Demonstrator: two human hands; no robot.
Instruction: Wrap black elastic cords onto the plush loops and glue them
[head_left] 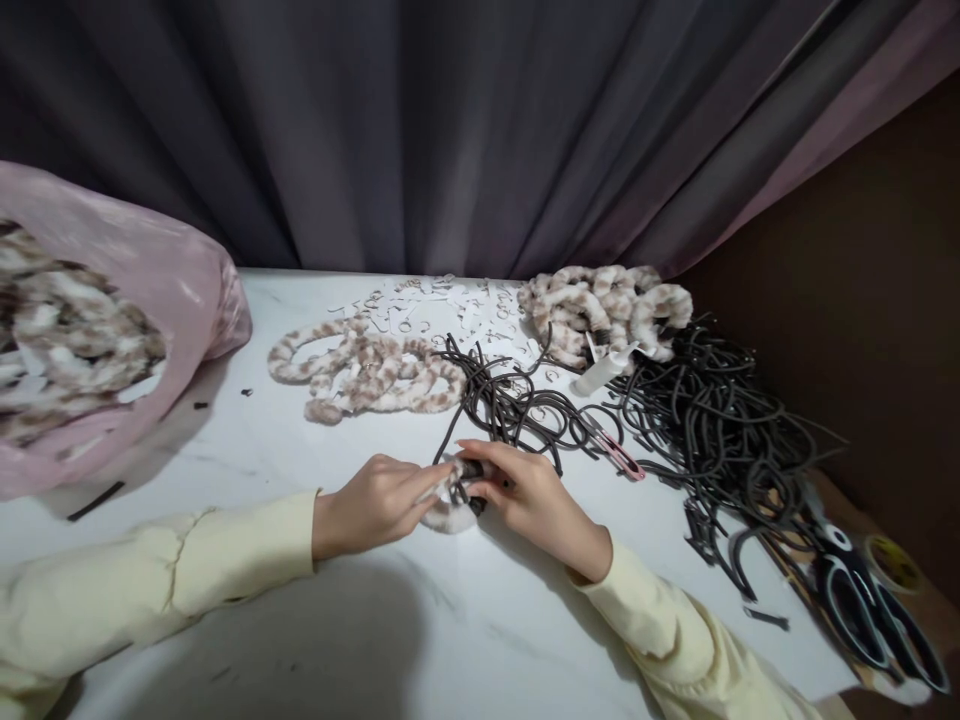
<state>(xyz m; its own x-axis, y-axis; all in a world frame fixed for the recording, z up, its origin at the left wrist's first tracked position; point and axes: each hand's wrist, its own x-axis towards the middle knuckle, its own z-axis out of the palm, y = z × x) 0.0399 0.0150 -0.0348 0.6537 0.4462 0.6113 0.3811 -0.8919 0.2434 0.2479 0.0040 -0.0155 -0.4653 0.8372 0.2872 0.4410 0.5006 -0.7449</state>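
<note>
Near the middle of the white table (360, 620), a small furry piece (450, 517) in white and brown is between my two hands. My left hand (386, 500) pinches its left side with the fingers together. From the right, my right hand (532, 495) grips its upper right part between thumb and fingers. Dark cord shows at the fingertips, partly hidden by them. Just behind my hands lies a loose bunch of dark cords (510, 400). Farther back and left rest several furry spotted loops (382, 375).
A pink bag (199, 290) of furry pieces stands at left. At right are more furry loops (600, 305), a white bottle (600, 373), a pink-handled tool (622, 458), a large dark cord pile (720, 410) and black scissors (855, 600). White scraps (450, 305) lie by the curtain.
</note>
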